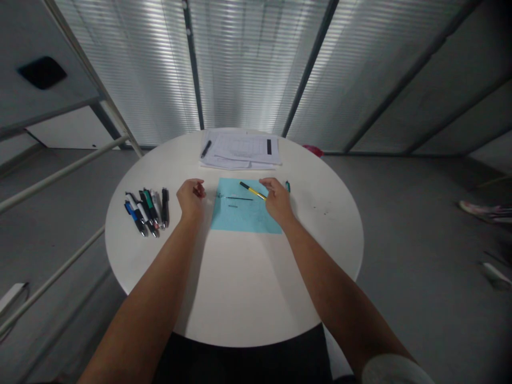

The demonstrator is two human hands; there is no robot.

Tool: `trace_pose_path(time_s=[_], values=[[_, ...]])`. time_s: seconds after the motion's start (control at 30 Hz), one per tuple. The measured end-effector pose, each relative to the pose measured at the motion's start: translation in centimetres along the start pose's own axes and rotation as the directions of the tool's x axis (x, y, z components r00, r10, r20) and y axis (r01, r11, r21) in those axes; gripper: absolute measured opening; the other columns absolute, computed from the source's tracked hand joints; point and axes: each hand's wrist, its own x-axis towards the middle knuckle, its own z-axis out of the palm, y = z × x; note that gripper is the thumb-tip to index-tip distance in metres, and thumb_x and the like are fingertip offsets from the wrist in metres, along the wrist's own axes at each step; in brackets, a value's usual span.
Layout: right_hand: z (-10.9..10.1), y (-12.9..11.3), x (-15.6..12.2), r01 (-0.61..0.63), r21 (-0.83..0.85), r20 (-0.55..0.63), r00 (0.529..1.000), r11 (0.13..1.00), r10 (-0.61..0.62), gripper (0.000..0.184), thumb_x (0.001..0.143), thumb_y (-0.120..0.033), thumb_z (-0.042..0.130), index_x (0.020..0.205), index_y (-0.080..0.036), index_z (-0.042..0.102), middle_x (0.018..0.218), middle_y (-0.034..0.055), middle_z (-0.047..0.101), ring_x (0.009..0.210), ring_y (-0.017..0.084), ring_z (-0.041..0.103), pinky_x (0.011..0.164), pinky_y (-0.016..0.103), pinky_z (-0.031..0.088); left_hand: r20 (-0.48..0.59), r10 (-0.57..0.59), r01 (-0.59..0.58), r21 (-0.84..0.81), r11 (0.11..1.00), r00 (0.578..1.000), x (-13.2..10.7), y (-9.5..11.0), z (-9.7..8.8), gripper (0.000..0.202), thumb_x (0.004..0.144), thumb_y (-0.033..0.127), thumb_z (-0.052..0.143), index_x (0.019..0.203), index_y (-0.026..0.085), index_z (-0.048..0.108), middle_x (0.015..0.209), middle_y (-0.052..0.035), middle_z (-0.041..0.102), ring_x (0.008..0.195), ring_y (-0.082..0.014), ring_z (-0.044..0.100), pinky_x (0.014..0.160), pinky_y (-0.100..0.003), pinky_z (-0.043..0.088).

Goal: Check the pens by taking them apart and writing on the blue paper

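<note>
Pencil point(252, 190) is pinched in the right hand point(278, 201); the left hand point(191, 197) curls empty near blue paper point(244, 216). A loose pinch could drop it.

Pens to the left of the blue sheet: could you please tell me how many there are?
6 pens, fanned side by side on the white table, left of the left hand; they overlap, so another may be hidden.

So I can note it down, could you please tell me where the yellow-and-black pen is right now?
In the head view, the yellow-and-black pen lies over the upper right of the blue sheet, one end in the person's right hand.
</note>
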Motion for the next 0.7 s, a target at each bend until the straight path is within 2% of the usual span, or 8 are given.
trace_pose_path(time_s=[0.2,0.5,0.7], values=[[0.13,0.14,0.2,-0.033,-0.002,-0.068,0.997,0.999,0.033,0.034,0.085,-0.012,0.034,0.104,-0.023,0.06,0.107,0.0037,0.07,0.106,0.016,0.065,0.1,0.039,0.05,0.011,-0.015,0.016,-0.042,0.999,1.0,-0.08,0.07,0.08,0.012,0.062,0.023,0.054,0.057,0.017,0.062,0.048,0.0024,0.042,0.043,-0.0082,0.041,0.044,-0.023,0.03],[-0.06,0.67,0.02,-0.002,0.011,-0.009,1.0,1.0,0.002,0.05,0.076,-0.007,0.037,0.119,-0.024,0.057,0.121,0.0017,0.065,0.118,0.016,0.059,0.108,0.04,0.044,0.031,-0.02,0.02,-0.019,1.0,0.999,-0.28,0.24,0.23,0.012,0.062,0.024,0.054,0.057,0.017,0.062,0.048,0.0024,0.042,0.043,-0.0081,0.041,0.044,-0.023,0.03],[-0.3,-0.02,0.09,-0.03,-0.099,-0.041,0.999,0.995,0.026,0.047,0.083,-0.011,0.035,0.123,-0.022,0.057,0.125,0.0053,0.063,0.119,0.019,0.058,0.108,0.04,0.043,0.03,-0.016,0.016,-0.005,1.0,0.999,-0.49,0.44,0.3,0.013,0.062,0.024,0.053,0.056,0.017,0.062,0.048,0.0019,0.041,0.042,-0.0084,0.041,0.045,-0.025,0.031]])
